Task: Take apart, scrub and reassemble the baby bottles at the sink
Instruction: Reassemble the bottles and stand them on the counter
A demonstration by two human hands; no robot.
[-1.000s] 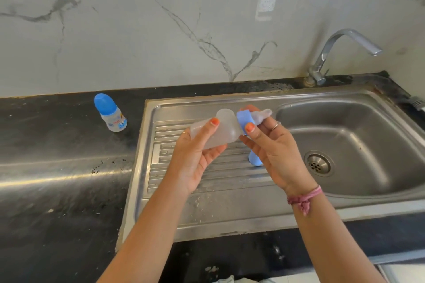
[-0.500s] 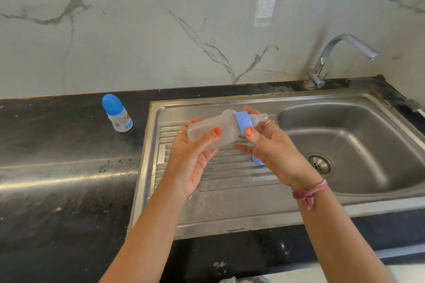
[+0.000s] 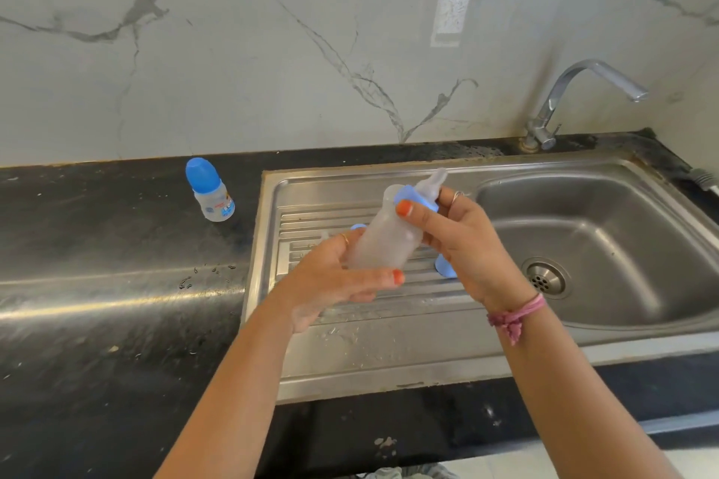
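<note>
Marble wall (image 3: 272,51); black countertop (image 3: 97,323); pink wristband (image 3: 515,317) on wrist.

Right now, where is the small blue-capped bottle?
In the head view, the small blue-capped bottle stands upright on the black counter, left of the sink's drainboard.

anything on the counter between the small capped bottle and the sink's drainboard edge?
Nothing in the head view: the strip of black counter between the small capped bottle and the drainboard edge is bare, with only water drops nearer the camera.

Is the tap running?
Off. No stream falls from the tap spout into the sink.
</note>
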